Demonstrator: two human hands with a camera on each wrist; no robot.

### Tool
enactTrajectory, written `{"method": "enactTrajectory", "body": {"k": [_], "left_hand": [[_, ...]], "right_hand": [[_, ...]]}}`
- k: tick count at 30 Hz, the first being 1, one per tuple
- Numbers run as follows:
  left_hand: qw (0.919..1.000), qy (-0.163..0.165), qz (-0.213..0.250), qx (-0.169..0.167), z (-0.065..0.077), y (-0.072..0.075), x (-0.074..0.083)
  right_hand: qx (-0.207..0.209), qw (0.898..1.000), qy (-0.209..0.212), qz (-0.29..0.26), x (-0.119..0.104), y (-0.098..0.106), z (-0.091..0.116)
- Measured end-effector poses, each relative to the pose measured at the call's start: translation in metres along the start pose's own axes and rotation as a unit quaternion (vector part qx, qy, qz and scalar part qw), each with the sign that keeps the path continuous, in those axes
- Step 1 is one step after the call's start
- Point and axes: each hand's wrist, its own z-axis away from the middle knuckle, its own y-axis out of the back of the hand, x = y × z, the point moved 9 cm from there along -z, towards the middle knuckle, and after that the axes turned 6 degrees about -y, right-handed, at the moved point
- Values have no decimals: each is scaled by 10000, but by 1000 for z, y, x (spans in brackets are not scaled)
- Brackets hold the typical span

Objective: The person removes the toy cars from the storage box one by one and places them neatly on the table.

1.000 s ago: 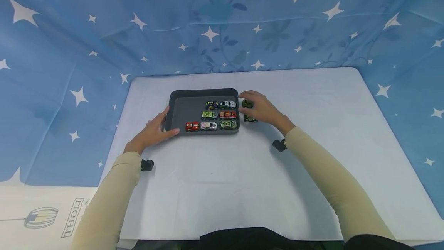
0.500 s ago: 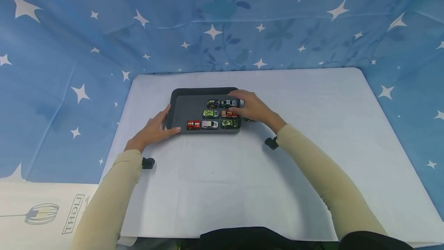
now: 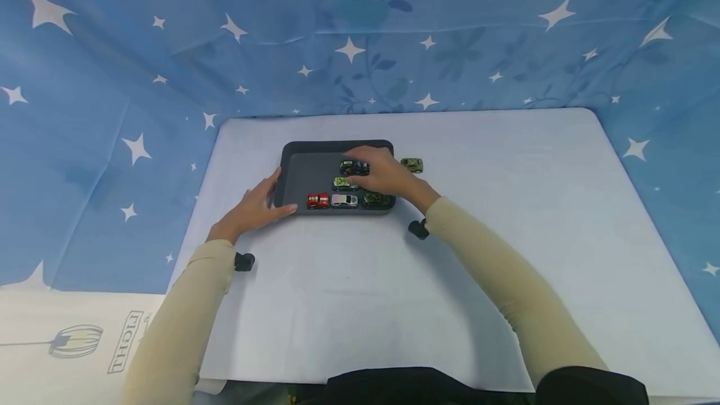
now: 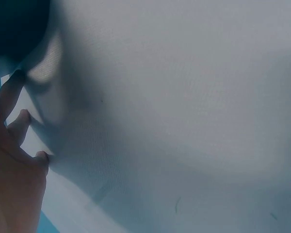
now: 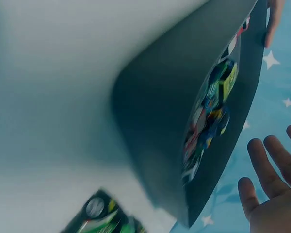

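Note:
A dark grey tray (image 3: 304, 174) holds several small toy cars, among them a red car (image 3: 318, 200), a white car (image 3: 344, 201), a lime car (image 3: 345, 184) and a dark blue car (image 3: 353, 167). My left hand (image 3: 253, 208) touches the tray's near left corner, fingers along the side and thumb at the front rim. Over the tray's right half is my right hand (image 3: 379, 170), hiding some cars beneath it. Its fingers (image 5: 266, 167) look straight and spread in the right wrist view, with nothing seen between them.
Just right of the tray lies a green car (image 3: 412, 165) on the white-covered table (image 3: 506, 205). A blue starry cloth (image 3: 253, 36) hangs behind the table. At the lower left is a cream printed sheet (image 3: 56, 349).
My right hand has moved left from the green cars beside the tray to over the cars inside it. My left hand stays at the tray's corner.

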Motion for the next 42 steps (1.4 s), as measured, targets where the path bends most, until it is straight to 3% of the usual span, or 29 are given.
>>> {"method": "enactTrajectory", "body": {"k": [8,23,31,42], "left_hand": [[10000,46,-73,-25,0,0,1],[10000,86,42,-13,2,0,-1],[10000,44,25,23,1,1,2],[10000,-31,23,83,4,0,2]], "right_hand": [[-206,9988,-14,455,-21,-19,-13],[-718,9969,57,302,-46,-53,-33],[-828,9931,-57,826,-47,-68,-40],[-1099,9874,-100,1134,-49,-83,-35]]}}
